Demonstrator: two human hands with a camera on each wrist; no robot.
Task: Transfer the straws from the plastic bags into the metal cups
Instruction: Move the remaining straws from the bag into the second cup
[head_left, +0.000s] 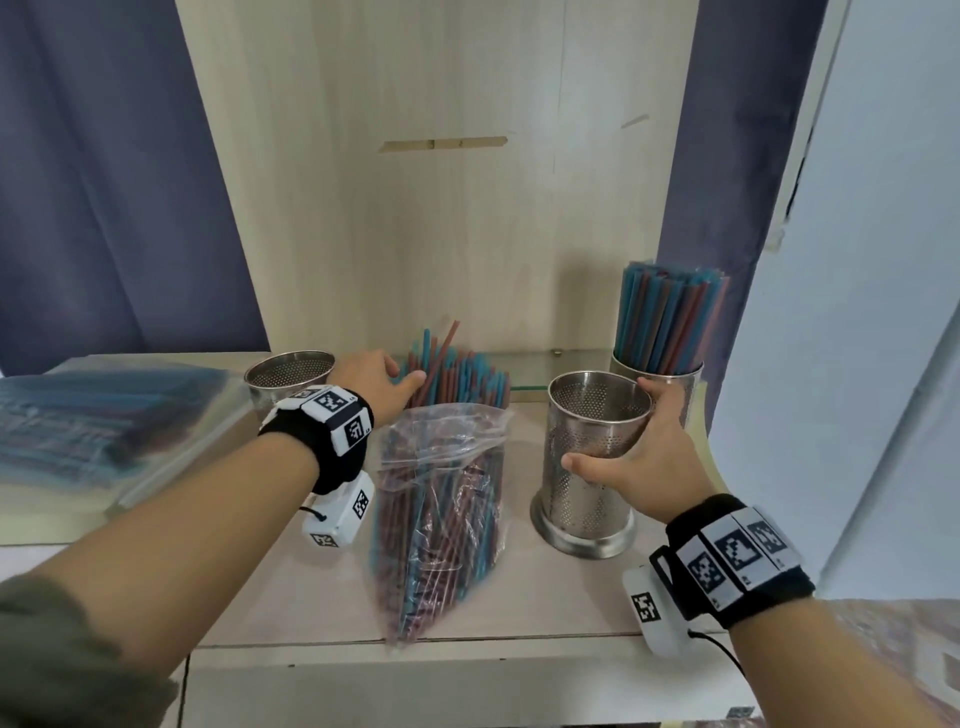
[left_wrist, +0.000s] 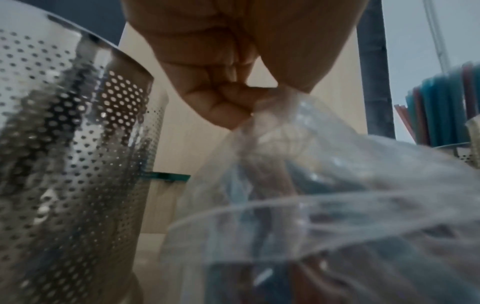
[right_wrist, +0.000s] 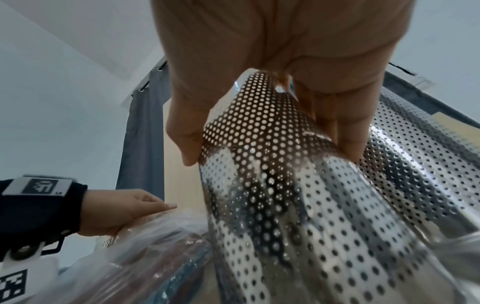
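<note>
On the pale wooden counter (head_left: 519, 613) an open clear plastic bag (head_left: 441, 519) of red and blue straws (head_left: 457, 382) stands between two perforated metal cups. The left hand (head_left: 371, 382) reaches to the straw tops with its fingers (left_wrist: 223, 107) pinching the bag's plastic edge, just beside the empty cup at the back left (head_left: 288, 376). The right hand (head_left: 652, 457) wraps thumb and fingers (right_wrist: 335, 123) around the empty cup in the middle (head_left: 592, 457), while a third metal cup (head_left: 657, 374) behind it is packed with upright straws.
</note>
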